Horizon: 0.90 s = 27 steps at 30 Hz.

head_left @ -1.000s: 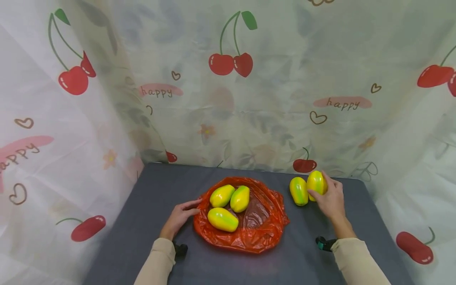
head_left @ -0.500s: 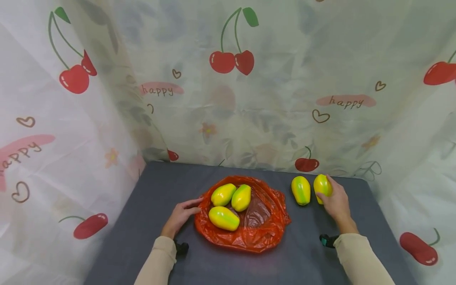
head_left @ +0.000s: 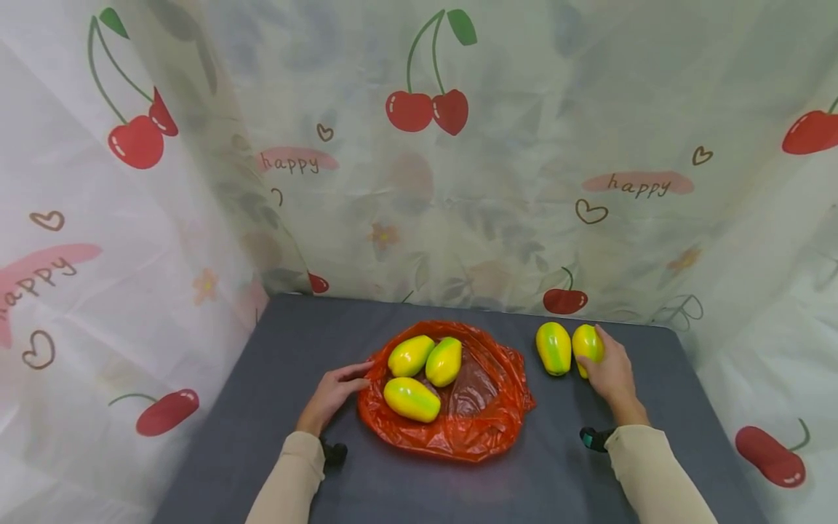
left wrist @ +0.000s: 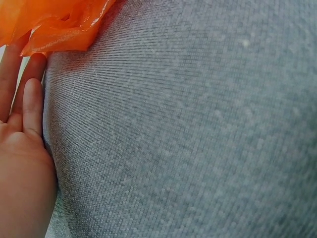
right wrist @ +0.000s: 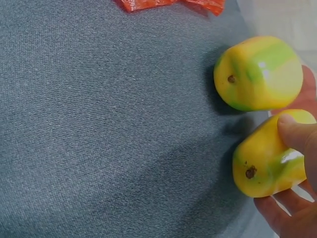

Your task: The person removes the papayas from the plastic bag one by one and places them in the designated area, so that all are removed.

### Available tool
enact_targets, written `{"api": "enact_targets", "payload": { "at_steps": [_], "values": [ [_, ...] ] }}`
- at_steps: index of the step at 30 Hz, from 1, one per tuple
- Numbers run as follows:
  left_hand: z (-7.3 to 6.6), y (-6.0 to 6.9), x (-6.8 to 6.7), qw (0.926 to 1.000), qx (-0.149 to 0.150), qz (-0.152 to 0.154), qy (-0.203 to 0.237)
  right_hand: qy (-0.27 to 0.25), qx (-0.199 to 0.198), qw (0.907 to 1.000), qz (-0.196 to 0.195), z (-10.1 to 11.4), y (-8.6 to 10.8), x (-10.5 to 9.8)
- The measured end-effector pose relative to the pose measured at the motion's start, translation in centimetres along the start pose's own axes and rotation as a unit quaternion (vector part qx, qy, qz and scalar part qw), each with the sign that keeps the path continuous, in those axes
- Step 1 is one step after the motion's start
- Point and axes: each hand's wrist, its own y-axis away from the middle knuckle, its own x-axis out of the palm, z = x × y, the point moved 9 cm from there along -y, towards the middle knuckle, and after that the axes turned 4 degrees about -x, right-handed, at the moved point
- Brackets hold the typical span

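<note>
Yellow-green fruit (head_left: 587, 349) is at the right of the head view, below mid-height, gripped by the right hand (head_left: 614, 375) between thumb and fingers. Just left of it lies a second fruit (head_left: 553, 349). At lower centre, three similar fruits (head_left: 411, 400) lie in an opened red plastic bag (head_left: 474, 438). The left hand (head_left: 332, 397), fingers fairly straight, touches the bag's left edge. Dark grey cloth (head_left: 497, 491) spreads beneath.

"happy" thrice, on pink patches (head_left: 297, 159) of curtain (head_left: 517, 131)
</note>
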Motion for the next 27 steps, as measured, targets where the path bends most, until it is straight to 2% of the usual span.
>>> {"api": "enact_targets", "payload": {
  "at_steps": [17, 27],
  "values": [
    [0.20, 0.25, 0.16, 1.0000, 0.004, -0.002, 0.005, -0.006, 0.022, 0.9993, 0.029, -1.00, 0.05, 0.87],
    [-0.05, 0.02, 0.07, 1.0000, 0.004, 0.001, 0.006, -0.015, 0.015, 0.9989, 0.043, -0.62, 0.20, 0.59]
  ]
}}
